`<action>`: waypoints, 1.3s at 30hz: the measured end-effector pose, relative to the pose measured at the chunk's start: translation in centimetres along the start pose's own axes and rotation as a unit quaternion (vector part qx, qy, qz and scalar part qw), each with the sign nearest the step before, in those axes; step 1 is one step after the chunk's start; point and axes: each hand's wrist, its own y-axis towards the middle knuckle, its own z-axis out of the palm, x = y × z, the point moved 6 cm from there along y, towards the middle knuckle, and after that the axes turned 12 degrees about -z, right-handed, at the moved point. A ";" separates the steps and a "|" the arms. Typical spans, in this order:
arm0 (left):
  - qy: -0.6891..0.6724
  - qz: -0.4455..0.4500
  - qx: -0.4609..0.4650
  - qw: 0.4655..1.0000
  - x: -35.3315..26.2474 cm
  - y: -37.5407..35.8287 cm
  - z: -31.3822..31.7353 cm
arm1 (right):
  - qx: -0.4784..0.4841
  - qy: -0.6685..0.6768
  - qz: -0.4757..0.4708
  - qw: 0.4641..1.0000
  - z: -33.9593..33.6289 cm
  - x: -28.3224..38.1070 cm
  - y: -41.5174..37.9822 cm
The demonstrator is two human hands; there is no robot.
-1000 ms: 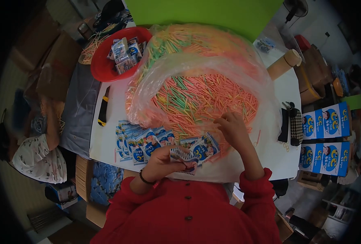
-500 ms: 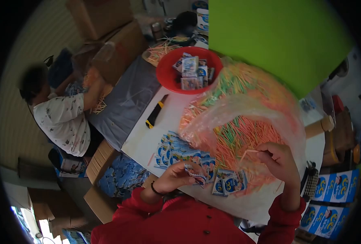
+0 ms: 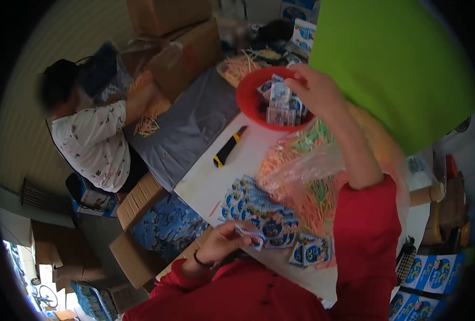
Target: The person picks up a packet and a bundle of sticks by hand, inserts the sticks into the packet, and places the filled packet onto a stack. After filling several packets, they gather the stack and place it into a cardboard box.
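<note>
My left hand (image 3: pixel 224 243) is closed on a small blue-and-white packet (image 3: pixel 251 237) close to my body at the table's front edge. My right hand (image 3: pixel 312 88) reaches across to the red bowl (image 3: pixel 248 109), over its right side. Its thumb and fingers are a little apart, and I see nothing between them. Small printed packets (image 3: pixel 280 96) fill the middle of the bowl. Rows of blue-and-white packets (image 3: pixel 259 208) lie on the table in front of my left hand, with a few more packets (image 3: pixel 312 250) to their right.
A clear plastic bag (image 3: pixel 318 160) of pink and green sticks lies under my right forearm. A yellow-and-black utility knife (image 3: pixel 229 147) rests left of it. A co-worker (image 3: pixel 90 139) sits at the grey-covered table (image 3: pixel 194 120). An open carton (image 3: pixel 136 262) holds blue wrappers; a green panel (image 3: pixel 392 69) stands behind.
My right hand has left the pile of sticks, where it held a stick, and moved up to the bowl. My left hand still holds its packet. The camera view has shifted.
</note>
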 end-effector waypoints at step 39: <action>0.297 0.103 -0.018 0.949 5.2 1.9 -0.6 | -0.041 0.205 0.247 0.946 10.5 11.5 -37.8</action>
